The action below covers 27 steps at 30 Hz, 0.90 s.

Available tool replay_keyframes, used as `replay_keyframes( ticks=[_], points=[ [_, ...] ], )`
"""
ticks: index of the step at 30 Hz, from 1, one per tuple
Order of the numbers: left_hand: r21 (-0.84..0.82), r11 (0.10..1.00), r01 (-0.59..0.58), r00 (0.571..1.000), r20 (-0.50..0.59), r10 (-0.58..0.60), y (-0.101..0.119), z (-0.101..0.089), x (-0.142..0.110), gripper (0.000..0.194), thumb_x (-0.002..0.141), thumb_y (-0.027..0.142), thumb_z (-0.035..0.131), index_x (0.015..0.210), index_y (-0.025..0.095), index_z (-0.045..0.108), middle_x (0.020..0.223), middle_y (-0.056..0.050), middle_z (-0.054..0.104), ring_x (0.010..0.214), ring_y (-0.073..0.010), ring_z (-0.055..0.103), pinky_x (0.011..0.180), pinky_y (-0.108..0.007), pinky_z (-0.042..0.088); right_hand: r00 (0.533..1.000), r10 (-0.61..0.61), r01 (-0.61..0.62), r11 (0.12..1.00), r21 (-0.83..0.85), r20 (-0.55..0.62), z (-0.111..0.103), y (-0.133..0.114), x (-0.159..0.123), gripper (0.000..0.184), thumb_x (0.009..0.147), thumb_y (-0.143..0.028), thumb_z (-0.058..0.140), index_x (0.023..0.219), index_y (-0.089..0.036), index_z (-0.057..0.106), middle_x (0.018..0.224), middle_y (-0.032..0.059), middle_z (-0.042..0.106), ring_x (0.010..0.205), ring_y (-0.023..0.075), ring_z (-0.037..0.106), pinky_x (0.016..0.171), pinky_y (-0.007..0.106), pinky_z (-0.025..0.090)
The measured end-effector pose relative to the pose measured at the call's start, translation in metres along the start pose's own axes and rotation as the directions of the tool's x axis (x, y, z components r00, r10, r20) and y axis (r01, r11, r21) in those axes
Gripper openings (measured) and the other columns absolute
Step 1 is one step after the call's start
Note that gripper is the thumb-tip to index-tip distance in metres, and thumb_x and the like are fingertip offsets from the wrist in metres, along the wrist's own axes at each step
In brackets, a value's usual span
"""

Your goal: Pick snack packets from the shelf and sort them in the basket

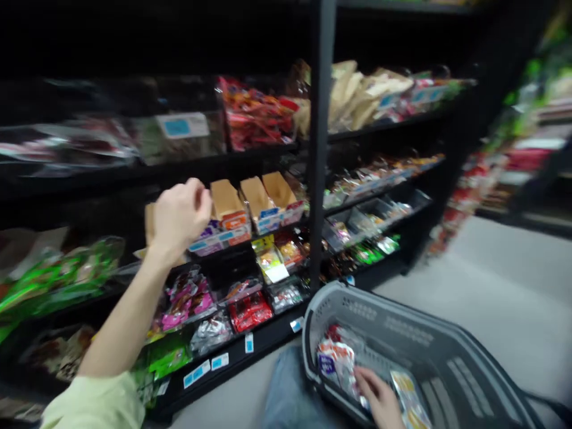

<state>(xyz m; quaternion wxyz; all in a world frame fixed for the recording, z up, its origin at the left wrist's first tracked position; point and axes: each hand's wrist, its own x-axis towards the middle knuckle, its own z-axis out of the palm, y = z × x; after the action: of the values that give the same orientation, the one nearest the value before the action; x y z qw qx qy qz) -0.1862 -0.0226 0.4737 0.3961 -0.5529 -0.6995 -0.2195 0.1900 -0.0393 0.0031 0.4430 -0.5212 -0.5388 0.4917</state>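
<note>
My left hand (181, 214) is raised in front of the shelves, its fingers curled into a loose fist, with nothing visible in it. Beside it stand open cardboard display boxes (227, 205) on a middle shelf. Low on the right, my right hand (379, 396) reaches into a grey plastic shopping basket (411, 325). Its fingertips are closed at the edge of a silver, orange and purple snack packet (337, 363). Another packet (409, 396), pale with yellow, lies by the right hand in the basket.
Black shelves carry bagged snacks, among them red packets (250, 310), pink packets (190, 298) and green bags (67, 280). A dark upright post (319, 143) divides the shelving. Grey floor (487, 274) extends to the right, towards another display rack (531, 143).
</note>
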Motion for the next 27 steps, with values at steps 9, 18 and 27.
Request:
replay_keyframes(
  ticks=[9,18,27],
  points=[
    [-0.774,0.623,-0.113,0.649,0.418,0.636,0.193,0.117,-0.229,0.030,0.094,0.028,0.033,0.090,0.021,0.062,0.085,-0.005,0.068,0.079,-0.0173,0.063,0.074,-0.028,0.047,0.993,0.039,-0.019,0.983,0.182,-0.110,0.002,-0.011,0.005,0.034,0.076,-0.050,0.063,0.085,-0.017,0.068,0.076,0.0071,0.069,0.059,0.0201,0.062,0.055,0.031,0.049],
    [-0.770,0.620,-0.148,0.238,0.581,0.778,0.247,0.167,-0.367,0.059,0.093,0.056,0.025,0.102,0.014,0.065,0.090,-0.017,0.071,0.088,-0.0302,0.067,0.076,-0.040,0.050,0.987,0.036,-0.004,0.979,0.202,-0.155,-0.001,-0.001,-0.006,0.025,0.080,-0.041,0.062,0.088,-0.018,0.067,0.078,0.0044,0.070,0.057,0.0160,0.060,0.056,0.028,0.049],
    [-0.828,0.525,-0.195,0.193,0.492,0.849,0.233,0.182,-0.372,0.055,0.073,0.063,0.060,0.105,0.018,0.065,0.092,-0.013,0.070,0.089,-0.0304,0.066,0.078,-0.037,0.050,0.989,0.062,-0.031,0.975,0.218,-0.138,0.001,0.008,-0.006,0.023,0.080,-0.041,0.061,0.088,-0.020,0.066,0.078,0.0034,0.069,0.058,0.0161,0.061,0.054,0.028,0.049]
  ],
)
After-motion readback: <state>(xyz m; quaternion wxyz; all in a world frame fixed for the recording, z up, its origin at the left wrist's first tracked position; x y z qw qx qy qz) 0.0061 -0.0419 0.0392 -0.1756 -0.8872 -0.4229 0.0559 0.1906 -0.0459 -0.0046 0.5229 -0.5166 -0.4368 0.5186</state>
